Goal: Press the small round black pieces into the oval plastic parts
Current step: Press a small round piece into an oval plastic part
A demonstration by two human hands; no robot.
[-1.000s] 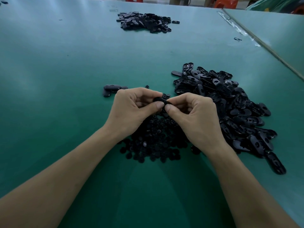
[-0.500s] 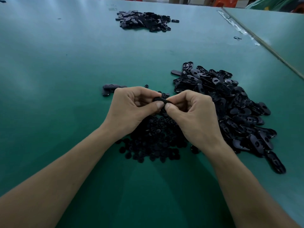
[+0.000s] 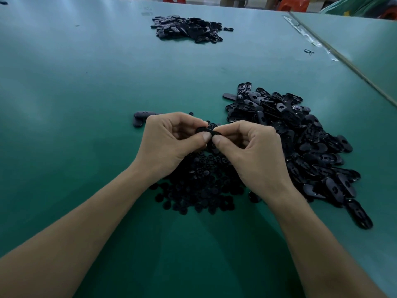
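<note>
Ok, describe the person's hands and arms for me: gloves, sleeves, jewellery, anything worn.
The left hand and right hand are bare: no gloves, rings or tape. The left forearm and right forearm are bare to the picture's bottom edge, with no sleeve, watch or bracelet in view. The visible thumbnails are short and unpainted.

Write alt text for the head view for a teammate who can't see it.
The left hand and right hand pinch one black oval part together above a green table. Under them lies a heap of small round pieces; a large pile of oval parts sits to the right, a smaller pile far across.
</note>
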